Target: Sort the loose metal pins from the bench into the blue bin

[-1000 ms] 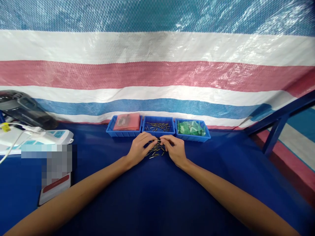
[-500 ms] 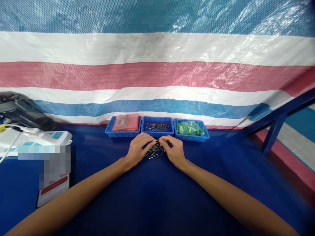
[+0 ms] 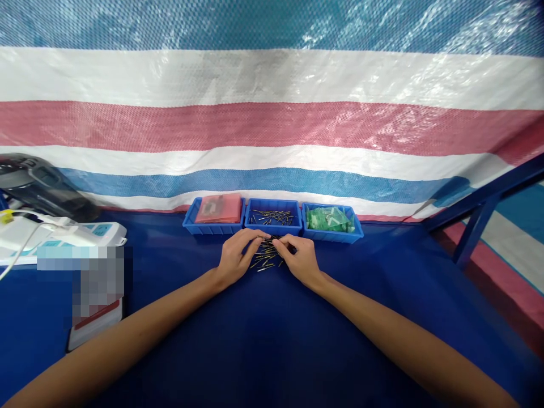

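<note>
A heap of small metal pins (image 3: 267,258) lies on the blue cloth in front of three blue bins. My left hand (image 3: 238,256) rests at the left of the heap, fingers curled and pinched at its tip. My right hand (image 3: 300,258) rests at the right, fingers likewise pinched over the pins. The fingertips of both hands almost meet above the heap. What each pinch holds is too small to make out. The middle bin (image 3: 274,215) holds more pins.
The left bin (image 3: 212,212) holds a pink packet, the right bin (image 3: 332,222) green bags. At the far left stand a white power strip (image 3: 63,235), a dark device (image 3: 38,184) and a small box (image 3: 96,326). A striped tarp hangs behind; a blue frame leg (image 3: 474,235) stands right.
Both hands stay at the pin heap; the fingers have shifted slightly, with the fingertips drawn a bit lower onto the pins. The camera view has nudged a little.
</note>
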### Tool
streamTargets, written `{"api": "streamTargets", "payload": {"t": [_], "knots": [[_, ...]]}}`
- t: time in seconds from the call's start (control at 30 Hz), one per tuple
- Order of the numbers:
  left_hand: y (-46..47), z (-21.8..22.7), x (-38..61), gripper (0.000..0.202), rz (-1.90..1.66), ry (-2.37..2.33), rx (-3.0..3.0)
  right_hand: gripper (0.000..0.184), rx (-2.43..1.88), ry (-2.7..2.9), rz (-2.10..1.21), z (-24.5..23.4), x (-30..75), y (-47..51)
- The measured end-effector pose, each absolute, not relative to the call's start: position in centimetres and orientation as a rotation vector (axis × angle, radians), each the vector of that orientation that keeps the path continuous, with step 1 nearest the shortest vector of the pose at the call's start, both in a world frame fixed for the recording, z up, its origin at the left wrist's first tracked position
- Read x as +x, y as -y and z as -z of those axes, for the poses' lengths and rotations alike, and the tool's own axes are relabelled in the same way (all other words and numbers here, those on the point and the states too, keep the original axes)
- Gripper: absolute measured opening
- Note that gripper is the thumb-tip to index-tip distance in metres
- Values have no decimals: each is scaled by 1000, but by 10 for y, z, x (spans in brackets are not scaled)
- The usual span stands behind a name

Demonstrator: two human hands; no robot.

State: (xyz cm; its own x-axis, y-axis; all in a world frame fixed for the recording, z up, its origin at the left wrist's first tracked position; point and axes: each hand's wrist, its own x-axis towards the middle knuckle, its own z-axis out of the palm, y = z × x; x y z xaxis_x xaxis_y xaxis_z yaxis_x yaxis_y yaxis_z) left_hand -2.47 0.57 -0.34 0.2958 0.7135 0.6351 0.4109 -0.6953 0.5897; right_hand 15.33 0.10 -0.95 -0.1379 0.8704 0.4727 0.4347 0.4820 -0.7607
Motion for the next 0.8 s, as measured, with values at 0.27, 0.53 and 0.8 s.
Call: {"api": "streamTargets", "payload": {"t": [0.27,0.53,0.8], "knots": [[-9,7,-25,20,-1296,-1057,2320,31,-1102,1759,-593,9,154,-1],[-10,8,-25,25,-1318,-1015,2467,31,-1100,1759,-616,9,155,0],[-11,10,-24,20,-1411,-1122,2287,24,-1051,1729,-711,9,156,1]]}}
